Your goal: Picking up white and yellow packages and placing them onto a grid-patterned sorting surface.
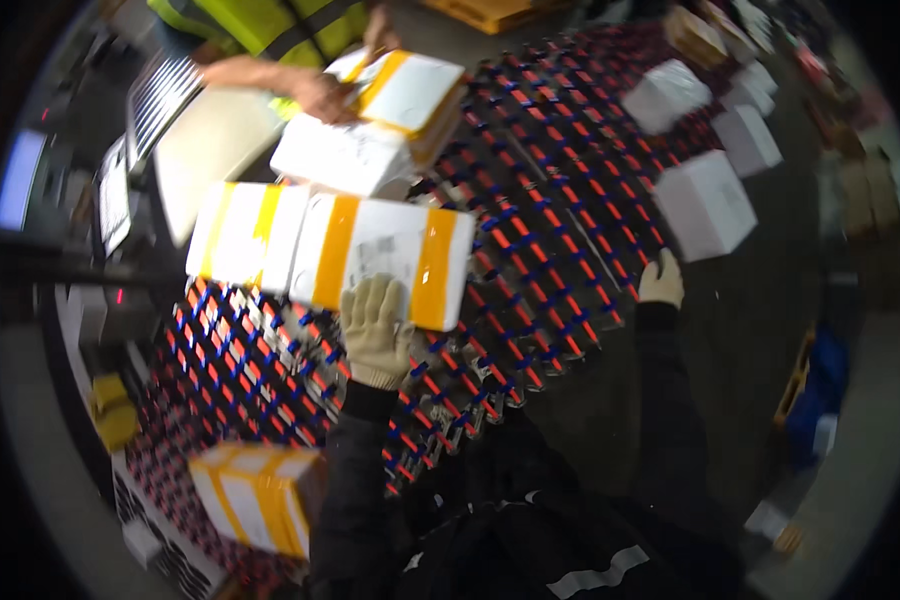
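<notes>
My left hand (pixel 375 330), in a cream knitted glove, lies with spread fingers against the near side of a white box with orange tape (pixel 382 251). Touching that box on its left is another white box with yellow tape (pixel 247 232). Both rest on a skate-wheel conveyor (pixel 510 255) with orange and blue parts. My right hand (pixel 661 281), also gloved, is at the conveyor's right edge, just below a plain white box (pixel 705 206); whether it touches the edge is unclear. Its fingers look slightly bent, and no object shows in it.
Across the conveyor a person in a yellow high-visibility vest (pixel 247 22) has hands on a taped box (pixel 412 90), beside a white box (pixel 345 154). Another taped box (pixel 255 499) sits at the lower left. More white boxes (pixel 667 94) stand at the upper right.
</notes>
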Tool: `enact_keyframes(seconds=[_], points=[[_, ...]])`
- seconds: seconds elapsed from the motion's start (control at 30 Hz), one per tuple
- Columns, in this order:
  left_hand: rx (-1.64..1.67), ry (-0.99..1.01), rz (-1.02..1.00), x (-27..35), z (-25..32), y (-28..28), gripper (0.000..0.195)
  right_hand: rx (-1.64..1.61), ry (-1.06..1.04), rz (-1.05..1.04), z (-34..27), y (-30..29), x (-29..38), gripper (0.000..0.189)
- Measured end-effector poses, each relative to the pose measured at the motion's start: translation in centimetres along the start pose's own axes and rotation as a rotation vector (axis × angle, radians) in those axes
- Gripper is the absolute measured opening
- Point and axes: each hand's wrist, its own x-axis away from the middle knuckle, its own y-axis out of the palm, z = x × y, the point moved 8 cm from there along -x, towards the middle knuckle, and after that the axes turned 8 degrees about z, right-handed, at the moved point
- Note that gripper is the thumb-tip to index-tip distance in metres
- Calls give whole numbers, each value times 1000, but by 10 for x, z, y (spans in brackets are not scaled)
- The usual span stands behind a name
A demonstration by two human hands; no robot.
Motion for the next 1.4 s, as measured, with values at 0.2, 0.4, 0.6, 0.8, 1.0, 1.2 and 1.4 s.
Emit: enact_keyframes(seconds=[0.2, 0.4, 0.6, 0.8, 1.0, 1.2, 1.4], points=[[76, -105, 87, 2, 2, -18, 54, -728, 65, -600, -135, 71, 161, 48], [30, -337, 346, -30, 37, -8, 38, -827, -395, -462, -236, 76, 232, 56], [117, -324, 275, -10, 20, -43, 34, -840, -186, -912, -185, 90, 266, 55], [-421, -770, 343, 161, -145, -168, 36, -807, 175, -1397, -140, 82, 321, 53], [-300, -956, 221, 209, -166, -163, 44, -875, -190, -1365, -212, 56, 344, 67], [-213, -1057, 194, 198, -160, -158, 40, -1067, 30, -1343, -235, 51, 344, 53], [-269, -991, 240, 212, -167, -161, 40, -1000, -26, -1235, -246, 44, 347, 60]])
